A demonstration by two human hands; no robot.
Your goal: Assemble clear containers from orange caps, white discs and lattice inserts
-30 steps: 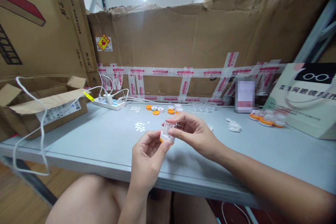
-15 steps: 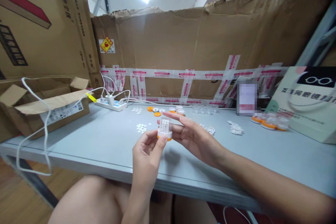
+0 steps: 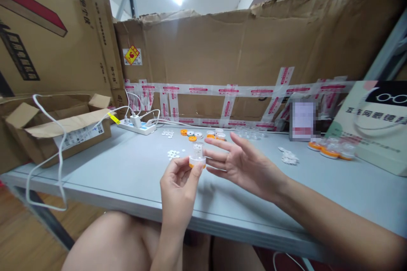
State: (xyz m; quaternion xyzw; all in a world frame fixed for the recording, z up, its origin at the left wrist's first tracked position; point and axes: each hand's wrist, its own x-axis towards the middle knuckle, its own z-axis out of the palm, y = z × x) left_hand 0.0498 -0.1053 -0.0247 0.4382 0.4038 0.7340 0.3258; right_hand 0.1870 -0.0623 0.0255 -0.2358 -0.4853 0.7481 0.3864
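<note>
My left hand [image 3: 179, 186] pinches the orange and white base of a small clear container [image 3: 197, 156], held upright above the front part of the table. White parts show inside its transparent top. Just right of it, my right hand [image 3: 244, 163] is spread with fingers apart and holds nothing; its fingertips are close beside the container. Behind the hands lie orange and white rings [image 3: 192, 138]. A group of small white discs [image 3: 173, 154] rests left of the container, with small clear-and-white pieces [image 3: 168, 133] farther back.
On the grey table [image 3: 127, 178] are a power strip [image 3: 136, 126], an open cardboard box [image 3: 79, 135] with a looping white cable, a white pile [image 3: 288, 156], and finished-looking orange-based containers [image 3: 332, 150]. A pale green bag [image 3: 369, 135] stands at right, a large carton [image 3: 203, 51] behind.
My right hand has moved off the container slightly to the right, and its fingers have spread. My left hand still holds the container. The view has shifted a little.
</note>
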